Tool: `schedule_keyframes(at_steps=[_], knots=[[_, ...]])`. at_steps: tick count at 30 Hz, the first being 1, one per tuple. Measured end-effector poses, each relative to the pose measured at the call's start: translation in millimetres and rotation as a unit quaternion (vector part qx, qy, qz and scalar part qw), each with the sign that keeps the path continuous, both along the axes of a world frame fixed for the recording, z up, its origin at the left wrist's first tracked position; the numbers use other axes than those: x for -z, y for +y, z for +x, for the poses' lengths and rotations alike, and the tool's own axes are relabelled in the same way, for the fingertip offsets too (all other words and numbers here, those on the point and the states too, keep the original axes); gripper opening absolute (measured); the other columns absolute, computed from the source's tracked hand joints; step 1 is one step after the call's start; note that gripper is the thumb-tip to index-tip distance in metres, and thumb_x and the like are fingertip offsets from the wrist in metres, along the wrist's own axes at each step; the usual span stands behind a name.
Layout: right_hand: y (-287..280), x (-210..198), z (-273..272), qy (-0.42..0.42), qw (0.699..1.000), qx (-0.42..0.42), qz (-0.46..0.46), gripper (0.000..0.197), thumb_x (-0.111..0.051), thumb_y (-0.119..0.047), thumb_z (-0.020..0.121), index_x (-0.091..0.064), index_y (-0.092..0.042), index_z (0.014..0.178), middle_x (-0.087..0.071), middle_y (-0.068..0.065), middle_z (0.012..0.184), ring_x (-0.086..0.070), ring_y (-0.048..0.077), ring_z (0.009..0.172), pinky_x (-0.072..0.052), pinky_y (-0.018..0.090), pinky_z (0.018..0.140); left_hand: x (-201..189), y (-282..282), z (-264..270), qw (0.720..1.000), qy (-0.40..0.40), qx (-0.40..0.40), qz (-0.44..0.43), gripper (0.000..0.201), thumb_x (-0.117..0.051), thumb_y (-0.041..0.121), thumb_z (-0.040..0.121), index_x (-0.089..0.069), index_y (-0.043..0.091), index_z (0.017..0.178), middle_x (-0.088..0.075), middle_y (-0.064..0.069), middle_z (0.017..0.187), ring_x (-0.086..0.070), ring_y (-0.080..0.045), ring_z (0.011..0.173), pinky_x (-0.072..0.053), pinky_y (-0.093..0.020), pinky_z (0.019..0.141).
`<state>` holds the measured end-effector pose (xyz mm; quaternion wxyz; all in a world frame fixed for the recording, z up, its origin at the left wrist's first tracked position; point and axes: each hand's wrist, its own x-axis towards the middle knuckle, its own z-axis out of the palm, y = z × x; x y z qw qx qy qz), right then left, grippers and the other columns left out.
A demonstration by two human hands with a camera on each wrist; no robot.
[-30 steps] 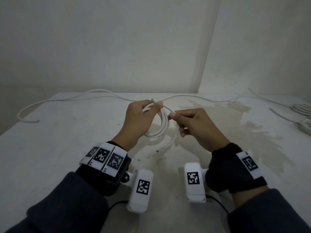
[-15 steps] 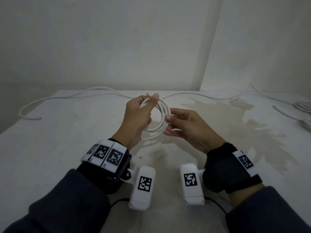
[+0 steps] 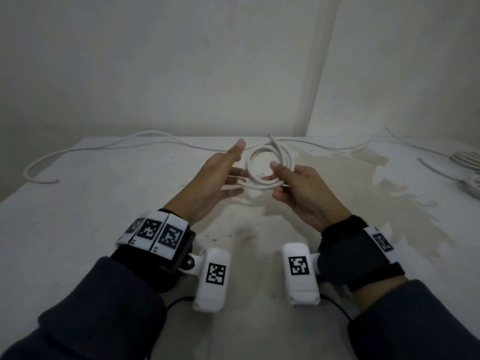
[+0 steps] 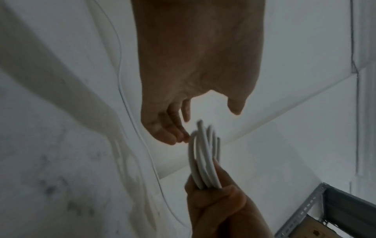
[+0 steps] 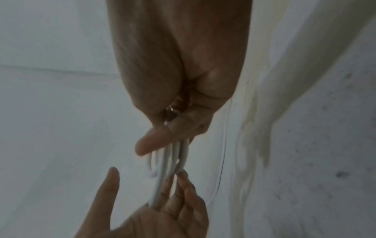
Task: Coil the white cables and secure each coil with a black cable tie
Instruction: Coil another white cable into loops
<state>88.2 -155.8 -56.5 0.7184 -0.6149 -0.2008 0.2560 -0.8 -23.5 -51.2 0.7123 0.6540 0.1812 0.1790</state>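
Observation:
A white cable wound into a small coil (image 3: 259, 181) hangs above the table (image 3: 78, 203) at the middle. My right hand (image 3: 279, 180) pinches the coil's near right side between thumb and fingers, and the right wrist view shows the strands (image 5: 164, 169) bunched under the thumb. My left hand (image 3: 233, 170) is spread to the left of the coil with straight fingers. Its lower fingertips (image 5: 183, 177) touch the strands. In the left wrist view the coil (image 4: 203, 161) stands edge-on below my left hand (image 4: 207, 124).
A long loose white cable (image 3: 145, 135) runs along the table's far edge, from the left side to the right. More coiled white cable (image 3: 467, 158) and a white plug (image 3: 474, 184) lie at the far right. A pale brown stain (image 3: 350, 183) covers the table's right half.
My left hand has let go of the coil and spread its fingers. My right hand now holds the coil alone, and it has shifted right and tipped flatter.

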Motion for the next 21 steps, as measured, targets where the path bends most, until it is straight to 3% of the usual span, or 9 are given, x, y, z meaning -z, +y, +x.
schedule_keyframes(at_steps=[3,6,10,13,15,17,19,21], knots=[[0,0,4,0.049,0.995,0.053,0.064,0.024,-0.058,-0.017,0.095,-0.063,0.001,0.080,-0.064,0.007,0.065,-0.057,0.004,0.044,-0.049,0.013,0.047,4,-6,-3,0.996,0.027,0.070,0.039,0.025,-0.062,0.037,0.088,-0.061,0.012,0.093,-0.065,-0.003,0.077,-0.061,-0.012,0.065,-0.051,-0.023,0.063],[3,0,2,0.055,0.994,0.036,0.082,0.024,-0.057,-0.016,0.095,-0.063,0.004,0.084,-0.069,0.005,0.064,-0.062,0.006,0.049,-0.051,0.014,0.051,8,-8,0,0.997,-0.037,0.036,0.060,0.013,-0.062,0.016,0.090,-0.065,0.007,0.081,-0.066,-0.003,0.069,-0.061,-0.009,0.060,-0.051,-0.016,0.059],[6,1,-1,0.058,0.994,-0.004,0.097,0.026,-0.055,-0.016,0.096,-0.061,0.009,0.098,-0.070,0.006,0.065,-0.064,0.009,0.053,-0.054,0.017,0.055,8,-7,0,0.996,-0.071,-0.014,0.060,0.016,-0.060,0.012,0.093,-0.061,0.007,0.078,-0.065,-0.004,0.069,-0.061,-0.009,0.060,-0.050,-0.018,0.060],[7,2,-3,0.038,0.996,-0.021,0.082,0.024,-0.053,-0.015,0.097,-0.061,0.007,0.098,-0.070,0.002,0.062,-0.064,0.008,0.053,-0.054,0.018,0.055,9,-11,4,0.991,-0.051,-0.064,0.103,0.021,-0.052,0.014,0.096,-0.054,0.012,0.075,-0.062,-0.003,0.072,-0.059,-0.012,0.066,-0.050,-0.023,0.065],[7,3,-3,0.011,0.998,-0.026,0.054,0.023,-0.052,-0.015,0.098,-0.062,0.005,0.093,-0.070,0.001,0.063,-0.064,0.007,0.052,-0.054,0.018,0.054,12,-16,7,0.989,-0.021,-0.059,0.135,0.013,-0.043,0.014,0.099,-0.045,0.014,0.086,-0.062,-0.007,0.092,-0.063,-0.017,0.083,-0.054,-0.028,0.073],[7,4,-4,-0.005,0.999,-0.046,0.012,0.024,-0.050,-0.015,0.099,-0.063,0.001,0.086,-0.070,0.004,0.066,-0.061,0.006,0.048,-0.053,0.018,0.051,12,-19,6,0.996,-0.038,-0.015,0.079,0.008,-0.037,0.011,0.102,-0.034,0.018,0.106,-0.058,-0.007,0.109,-0.066,-0.017,0.089,-0.057,-0.031,0.079],[4,4,-5,-0.029,0.995,-0.082,-0.037,0.025,-0.048,-0.016,0.100,-0.065,-0.005,0.087,-0.068,0.002,0.067,-0.055,0.006,0.045,-0.050,0.017,0.047,14,-15,4,0.998,-0.064,0.024,0.010,0.024,-0.038,0.012,0.102,-0.029,0.021,0.123,-0.060,-0.002,0.107,-0.068,-0.010,0.080,-0.057,-0.027,0.077],[0,3,-5,-0.082,0.986,-0.107,-0.094,0.029,-0.045,-0.019,0.102,-0.065,-0.009,0.083,-0.061,-0.002,0.057,-0.050,0.007,0.045,-0.044,0.017,0.044,16,-11,3,0.998,-0.051,0.037,0.011,0.027,-0.040,0.016,0.102,-0.039,0.015,0.129,-0.062,-0.004,0.093,-0.065,-0.010,0.075,-0.056,-0.022,0.072]])
